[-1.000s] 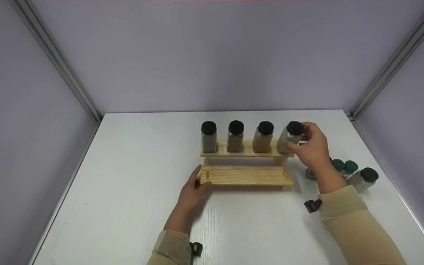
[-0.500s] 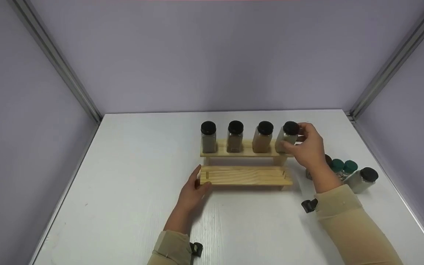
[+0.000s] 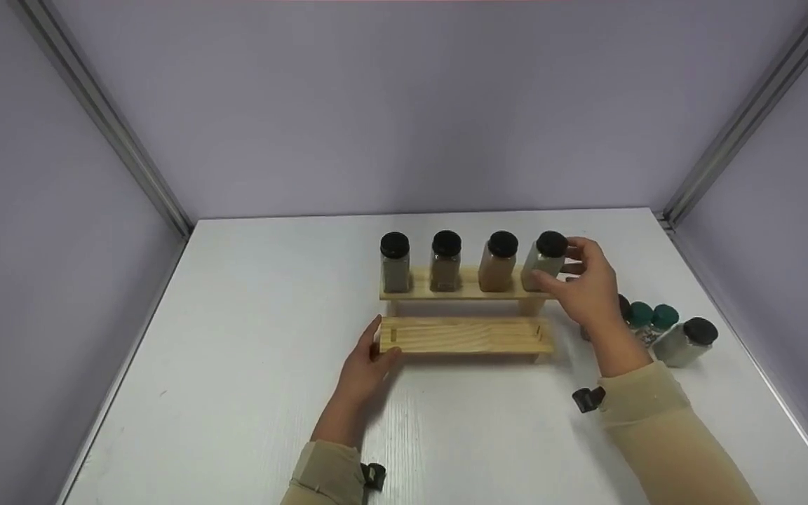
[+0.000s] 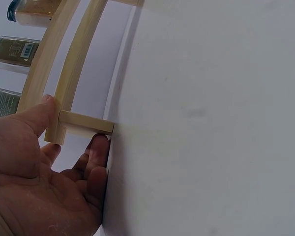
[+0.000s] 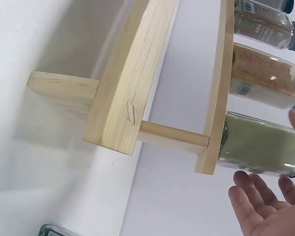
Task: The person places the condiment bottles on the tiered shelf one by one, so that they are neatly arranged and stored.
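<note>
A two-tier wooden spice rack [image 3: 467, 335] stands on the white table. My left hand [image 3: 362, 372] holds the left end of its lower shelf, thumb on top and other fingers by the end and below, as the left wrist view shows. Several black-capped spice jars stand upright in a row on the upper shelf. The rightmost jar [image 3: 543, 266] holds pale green powder [image 5: 260, 145]. Around that jar is my right hand [image 3: 586, 291], its fingers spread loosely; in the right wrist view the fingers [image 5: 246, 201] are apart from the glass. A jar of orange-brown spice [image 3: 497, 266] is beside it.
Right of the rack, partly behind the right forearm, are more jars: green-capped ones [image 3: 663, 319] and a leaning black-capped jar [image 3: 684, 344]. Pale walls [image 3: 404, 105] enclose the table [image 3: 250, 337] at the back and sides.
The rightmost jar has shifted slightly left on the upper shelf, the right hand moving with it, and its fingers have loosened. The left hand has stayed on the rack.
</note>
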